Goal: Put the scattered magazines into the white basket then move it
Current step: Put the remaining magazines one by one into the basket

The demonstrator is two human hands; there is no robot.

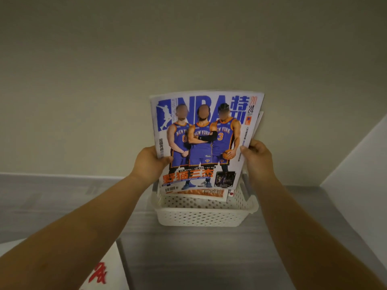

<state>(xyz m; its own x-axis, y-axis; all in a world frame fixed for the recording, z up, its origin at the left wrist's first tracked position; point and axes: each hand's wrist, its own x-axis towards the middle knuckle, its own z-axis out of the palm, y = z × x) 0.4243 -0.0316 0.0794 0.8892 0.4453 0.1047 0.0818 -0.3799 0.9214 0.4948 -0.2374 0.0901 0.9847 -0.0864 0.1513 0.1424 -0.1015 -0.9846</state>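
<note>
- Two holds: left grip (149,162) and right grip (258,158) each clamped on magazines (201,139), upright over basket (205,214).
- Risk: staggered rear copies may catch the rim or slip free.

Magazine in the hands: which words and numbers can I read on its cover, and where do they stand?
"NBA": top of the front magazine cover.
"2024": its top right corner.
"NEW YORK": the blue jerseys.
"3": the rightmost jersey.
"野猫三杰": orange headline, low down.
Small print and barcode digits: too blurred to read.
</note>
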